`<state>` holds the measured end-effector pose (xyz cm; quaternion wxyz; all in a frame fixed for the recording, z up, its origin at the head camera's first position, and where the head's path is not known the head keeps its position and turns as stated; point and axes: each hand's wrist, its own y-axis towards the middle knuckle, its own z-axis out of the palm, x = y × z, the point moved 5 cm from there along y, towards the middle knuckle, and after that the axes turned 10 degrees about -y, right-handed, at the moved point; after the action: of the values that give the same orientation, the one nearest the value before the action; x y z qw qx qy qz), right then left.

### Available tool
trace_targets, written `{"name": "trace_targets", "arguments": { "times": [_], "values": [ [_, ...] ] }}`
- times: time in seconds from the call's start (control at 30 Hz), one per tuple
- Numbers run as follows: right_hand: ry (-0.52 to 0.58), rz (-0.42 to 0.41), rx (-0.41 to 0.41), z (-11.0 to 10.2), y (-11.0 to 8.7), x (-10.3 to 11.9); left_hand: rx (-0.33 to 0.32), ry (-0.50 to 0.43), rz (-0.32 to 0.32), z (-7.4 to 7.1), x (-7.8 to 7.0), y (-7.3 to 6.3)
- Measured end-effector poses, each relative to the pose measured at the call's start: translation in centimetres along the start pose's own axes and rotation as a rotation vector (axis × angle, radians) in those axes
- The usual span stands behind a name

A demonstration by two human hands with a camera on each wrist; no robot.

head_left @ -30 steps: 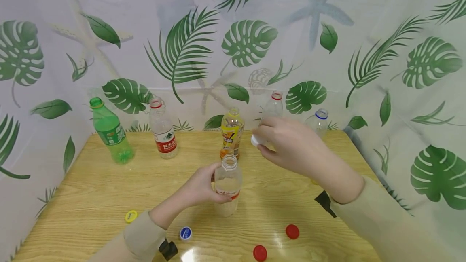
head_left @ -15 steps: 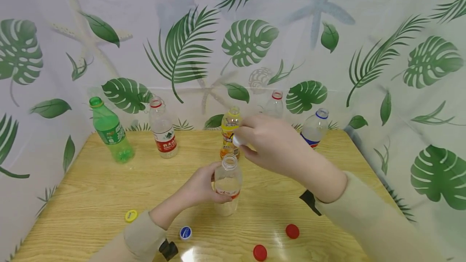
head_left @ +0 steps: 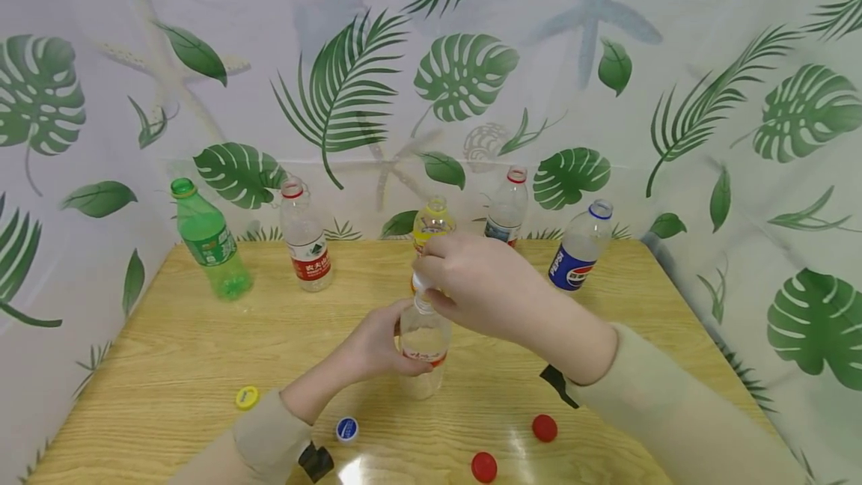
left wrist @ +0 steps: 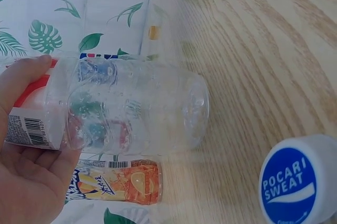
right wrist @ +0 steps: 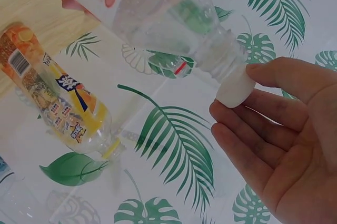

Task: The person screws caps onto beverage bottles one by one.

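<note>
My left hand [head_left: 385, 343] grips a clear plastic bottle [head_left: 426, 331] around its red-and-white label, holding it upright on the wooden table. In the left wrist view the bottle's transparent lower half [left wrist: 142, 105] shows beyond the fingers. My right hand [head_left: 481, 283] pinches a white bottle cap [right wrist: 235, 88] between thumb and fingers. That cap sits right at the threaded mouth of the bottle in the right wrist view. Behind the right hand, an orange drink bottle with a yellow neck ring [head_left: 434, 219] is partly hidden.
Along the back stand a green bottle [head_left: 209, 242], a red-labelled bottle [head_left: 306, 238], a red-ringed bottle [head_left: 508, 208] and a blue-labelled bottle [head_left: 581, 249]. Near the front lie a yellow cap [head_left: 247, 397], a blue-and-white cap [head_left: 346, 429] and two red caps [head_left: 544, 428].
My right hand has moved left with the white cap, from beside the orange drink bottle to the clear bottle's mouth. My left hand keeps its grip in place.
</note>
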<state>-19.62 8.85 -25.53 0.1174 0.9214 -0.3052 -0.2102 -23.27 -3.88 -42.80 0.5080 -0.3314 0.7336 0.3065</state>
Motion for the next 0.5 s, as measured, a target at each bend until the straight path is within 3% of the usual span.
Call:
{"name": "trace_targets", "arguments": {
  "times": [0.5],
  "values": [
    [0.025,0.001,0.032,0.46,-0.47,0.32,-0.004,-0.015,0.002,0.19,0.12,-0.11]
  ]
}}
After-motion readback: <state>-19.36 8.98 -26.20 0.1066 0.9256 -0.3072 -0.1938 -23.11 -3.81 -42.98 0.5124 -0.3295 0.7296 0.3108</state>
